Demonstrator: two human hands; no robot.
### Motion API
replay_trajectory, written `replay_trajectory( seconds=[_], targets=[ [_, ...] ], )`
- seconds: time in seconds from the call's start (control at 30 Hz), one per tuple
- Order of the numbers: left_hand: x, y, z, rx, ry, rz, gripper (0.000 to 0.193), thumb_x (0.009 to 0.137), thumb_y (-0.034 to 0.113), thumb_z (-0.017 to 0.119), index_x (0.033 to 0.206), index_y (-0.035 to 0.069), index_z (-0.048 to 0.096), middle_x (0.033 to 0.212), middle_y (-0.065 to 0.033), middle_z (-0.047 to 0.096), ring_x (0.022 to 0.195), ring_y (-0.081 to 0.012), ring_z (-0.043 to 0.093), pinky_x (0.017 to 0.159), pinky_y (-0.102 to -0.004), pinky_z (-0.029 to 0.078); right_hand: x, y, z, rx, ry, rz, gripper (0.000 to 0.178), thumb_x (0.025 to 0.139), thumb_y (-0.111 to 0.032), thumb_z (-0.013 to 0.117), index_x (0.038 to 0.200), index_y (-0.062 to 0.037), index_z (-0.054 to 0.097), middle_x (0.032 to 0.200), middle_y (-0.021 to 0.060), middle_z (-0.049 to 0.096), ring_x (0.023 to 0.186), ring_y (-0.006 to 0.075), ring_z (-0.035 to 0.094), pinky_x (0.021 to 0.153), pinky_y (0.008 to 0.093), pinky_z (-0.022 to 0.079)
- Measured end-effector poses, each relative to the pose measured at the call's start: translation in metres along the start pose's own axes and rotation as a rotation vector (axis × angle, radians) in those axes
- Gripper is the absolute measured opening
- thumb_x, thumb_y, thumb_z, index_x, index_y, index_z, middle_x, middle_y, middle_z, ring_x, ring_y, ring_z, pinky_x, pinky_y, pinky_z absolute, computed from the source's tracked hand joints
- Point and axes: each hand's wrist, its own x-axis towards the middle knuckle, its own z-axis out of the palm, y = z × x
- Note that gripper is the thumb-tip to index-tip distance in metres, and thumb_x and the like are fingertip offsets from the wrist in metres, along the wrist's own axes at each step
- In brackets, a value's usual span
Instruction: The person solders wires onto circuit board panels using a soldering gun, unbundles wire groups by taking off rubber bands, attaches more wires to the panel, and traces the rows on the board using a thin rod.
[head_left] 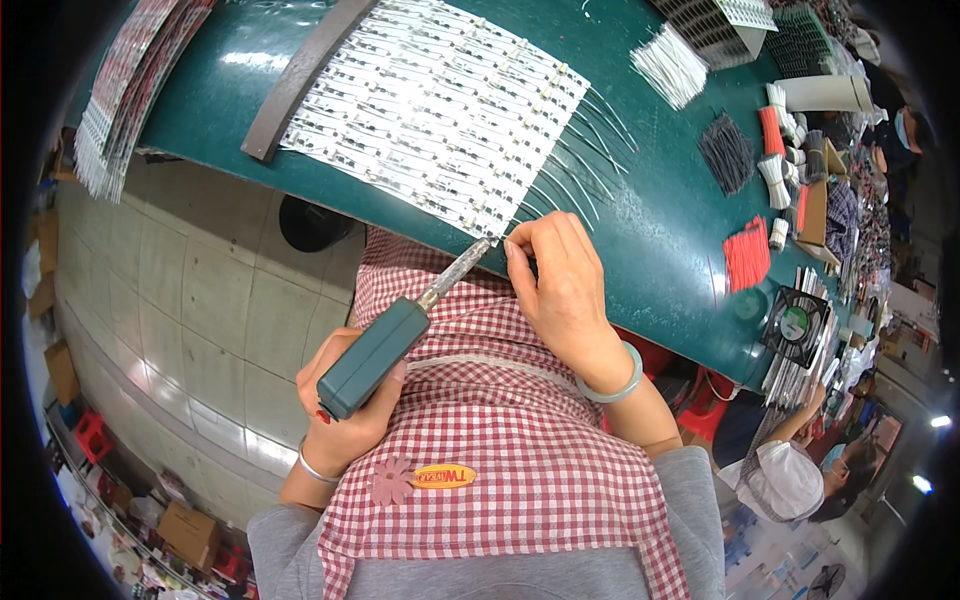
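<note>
My left hand (345, 400) is wrapped round a dark green soldering gun (375, 355), whose long metal barrel slants up to the right. Its tip reaches the near corner of a white panel of small circuit boards (430, 110), lying at the table's edge. Just right of that tip, my right hand (560, 280) has thumb and forefinger pinched together at the panel's corner, seemingly on a thin wire mostly hidden by the fingers. Several pale wires (580, 180) stick out from the panel's right edge and curve over the green table (650, 240).
A dark bar (305, 80) lies along the panel's left side. Bundles of white wires (670, 65), black wires (727, 152) and red wires (746, 255) lie to the right, near a small fan (797, 325). A co-worker in a white cap (785, 480) sits at the lower right.
</note>
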Motion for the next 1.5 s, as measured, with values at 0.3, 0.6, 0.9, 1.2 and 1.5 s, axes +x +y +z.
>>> replay_trajectory(
  seconds=[0.3, 0.6, 0.9, 1.2, 1.5],
  targets=[
    [-0.010, -0.010, -0.003, -0.013, 0.013, -0.012, 0.022, 0.073, -0.001, 0.077, 0.093, -0.006, 0.070, 0.085, -0.0140, 0.067, 0.071, -0.0235, 0.066, 0.062, -0.0318, 0.052, 0.000, -0.001, -0.001, -0.002, -0.009, -0.007, 0.017, 0.079, 0.004, 0.069, 0.088, -0.0023, 0.056, 0.083, 0.0121, 0.053, 0.076, 0.0299, 0.053, 0.067, 0.0406, 0.045],
    [-0.025, -0.015, -0.006, -0.047, 0.070, -0.196, 0.025, 0.078, 0.004, 0.078, 0.100, -0.005, 0.071, 0.096, -0.0153, 0.070, 0.082, -0.0239, 0.069, 0.073, -0.0326, 0.054, -0.001, -0.001, -0.011, 0.051, -0.002, 0.002, 0.015, 0.082, 0.001, 0.068, 0.092, -0.0022, 0.057, 0.088, 0.0131, 0.053, 0.084, 0.0320, 0.054, 0.073, 0.0406, 0.048],
    [-0.005, -0.037, 0.011, -0.163, 0.199, -0.140, 0.034, 0.084, -0.003, 0.072, 0.117, -0.003, 0.065, 0.099, -0.0065, 0.067, 0.064, -0.0072, 0.053, 0.055, -0.0216, 0.041, -0.079, 0.077, -0.111, -0.564, 0.339, 0.408, 0.023, 0.079, 0.001, 0.071, 0.098, -0.0024, 0.057, 0.098, 0.0167, 0.055, 0.092, 0.0364, 0.053, 0.081, 0.0452, 0.044],
    [0.005, -0.034, 0.014, -0.049, 0.144, -0.086, 0.033, 0.086, -0.002, 0.070, 0.118, -0.003, 0.064, 0.098, -0.0073, 0.066, 0.061, -0.0065, 0.050, 0.053, -0.0217, 0.040, -0.094, 0.152, -0.151, -0.704, 0.427, 0.379, 0.021, 0.081, -0.004, 0.073, 0.099, -0.0025, 0.062, 0.101, 0.0121, 0.058, 0.092, 0.0323, 0.054, 0.082, 0.0428, 0.046],
    [0.010, -0.027, 0.006, -0.061, 0.153, -0.093, 0.037, 0.088, -0.002, 0.069, 0.124, -0.003, 0.062, 0.107, -0.0081, 0.068, 0.068, -0.0090, 0.057, 0.060, -0.0229, 0.046, -0.091, 0.164, -0.150, -0.759, 0.406, 0.349, 0.012, 0.084, -0.001, 0.068, 0.090, -0.0029, 0.057, 0.089, 0.0131, 0.057, 0.085, 0.0340, 0.055, 0.073, 0.0436, 0.046]
  ],
)
